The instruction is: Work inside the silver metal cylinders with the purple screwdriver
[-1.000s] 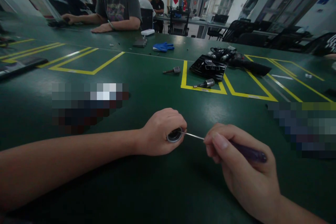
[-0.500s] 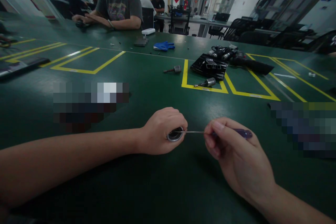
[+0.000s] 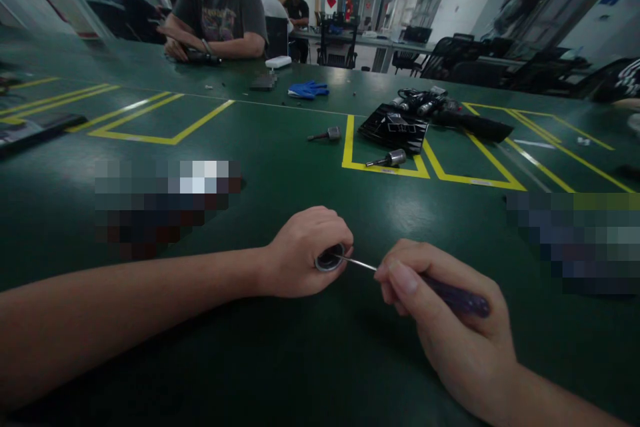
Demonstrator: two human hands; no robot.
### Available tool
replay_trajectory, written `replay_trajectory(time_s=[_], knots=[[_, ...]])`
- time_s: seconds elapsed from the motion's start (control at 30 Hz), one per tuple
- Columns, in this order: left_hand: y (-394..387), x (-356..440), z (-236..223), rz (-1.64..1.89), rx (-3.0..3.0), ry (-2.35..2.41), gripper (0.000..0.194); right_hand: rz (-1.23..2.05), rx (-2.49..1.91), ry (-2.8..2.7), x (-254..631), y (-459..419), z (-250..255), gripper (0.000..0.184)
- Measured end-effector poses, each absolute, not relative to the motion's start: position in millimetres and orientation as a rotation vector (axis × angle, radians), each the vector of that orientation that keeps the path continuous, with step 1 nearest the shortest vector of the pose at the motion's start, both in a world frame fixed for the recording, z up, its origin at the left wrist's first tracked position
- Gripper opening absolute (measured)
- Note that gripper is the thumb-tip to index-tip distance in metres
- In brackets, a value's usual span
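Observation:
My left hand (image 3: pixel 307 250) is wrapped round a hollow metal cylinder (image 3: pixel 328 265), whose open round end faces me. Most of the cylinder's body is hidden in the fist. In my right hand (image 3: pixel 440 313) is a thin-shafted screwdriver with a dark purple handle (image 3: pixel 460 297). Thumb and fingers pinch it near the front, and the handle's end rests toward the base of the thumb. Its slim metal shaft (image 3: pixel 361 263) slants up to the left, and the tip reaches into the cylinder's mouth. What the tip touches inside cannot be made out.
Two metal shafted parts (image 3: pixel 393 159) lie beyond my hands, near a black plastic bag (image 3: pixel 393 128) and a dark cable bundle (image 3: pixel 425 101). Farther off are a blue glove (image 3: pixel 308 89) and a white box (image 3: pixel 278 62). A person (image 3: pixel 220 20) sits across the green table.
The screwdriver's handle rose until the shaft lay nearly level, then dropped again, so the shaft slants now. My left hand kept its grip on the cylinder. The person opposite drew both hands together.

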State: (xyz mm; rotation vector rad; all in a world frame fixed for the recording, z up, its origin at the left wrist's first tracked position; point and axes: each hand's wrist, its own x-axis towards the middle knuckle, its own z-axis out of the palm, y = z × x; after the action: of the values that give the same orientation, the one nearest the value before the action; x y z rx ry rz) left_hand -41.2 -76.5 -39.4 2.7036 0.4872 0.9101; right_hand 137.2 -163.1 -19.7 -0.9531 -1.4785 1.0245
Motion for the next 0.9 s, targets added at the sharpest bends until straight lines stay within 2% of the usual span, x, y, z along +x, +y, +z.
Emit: replay_trajectory(time_s=[0.17,0.4,0.67,0.9], knots=[[-78.3,-39.3,-38.7,0.931,2.676,0.501,0.008,1.104,-1.011,-1.319,139.2,-157.9,-20.7,0.018],[-77.0,-39.9,-40.8,0.931,2.664,0.477,0.009,1.067,-0.915,-1.441,142.0,-162.5,-19.5,0.016],[-75.6,-39.5,-42.4,0.948,2.676,0.457,0.010,0.834,-0.899,-1.716,137.6,-159.9,-8.3,0.016],[-75.4,-38.7,-42.4,0.939,2.681,0.459,0.010,0.762,-0.909,-1.749,138.0,-160.5,-6.4,0.017]])
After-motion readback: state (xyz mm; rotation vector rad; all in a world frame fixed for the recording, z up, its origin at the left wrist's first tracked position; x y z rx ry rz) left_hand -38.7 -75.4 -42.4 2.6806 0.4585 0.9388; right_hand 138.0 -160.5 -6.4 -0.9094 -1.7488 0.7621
